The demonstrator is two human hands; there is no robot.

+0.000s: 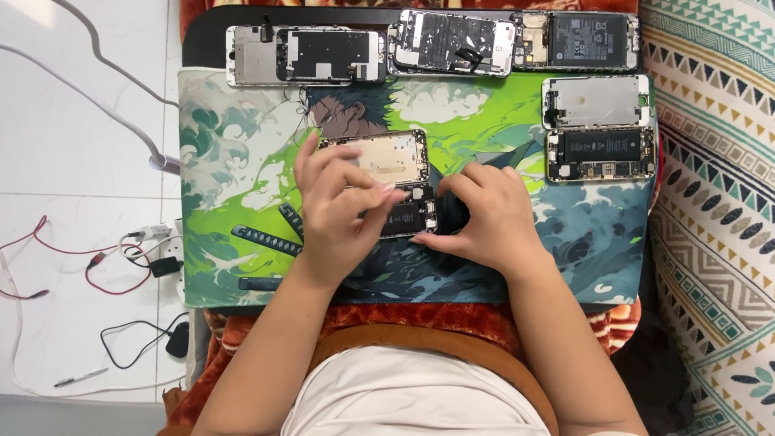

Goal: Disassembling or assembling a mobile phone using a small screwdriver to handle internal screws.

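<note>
One head-worn camera looks almost straight down, from close above, at the printed mat [242, 145] on the person's lap; white floor [73, 161] lies left, patterned fabric [718, 202] right.

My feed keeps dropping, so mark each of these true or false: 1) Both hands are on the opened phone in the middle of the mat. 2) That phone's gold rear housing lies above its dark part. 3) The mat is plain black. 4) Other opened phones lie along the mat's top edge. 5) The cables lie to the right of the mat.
1) True: the left hand and right hand both touch the opened phone.
2) True: the gold rear housing lies above it.
3) False: the mat bears a green, white and blue picture.
4) True: opened phones line the top.
5) False: the cables lie on its left, on the white floor.
</note>
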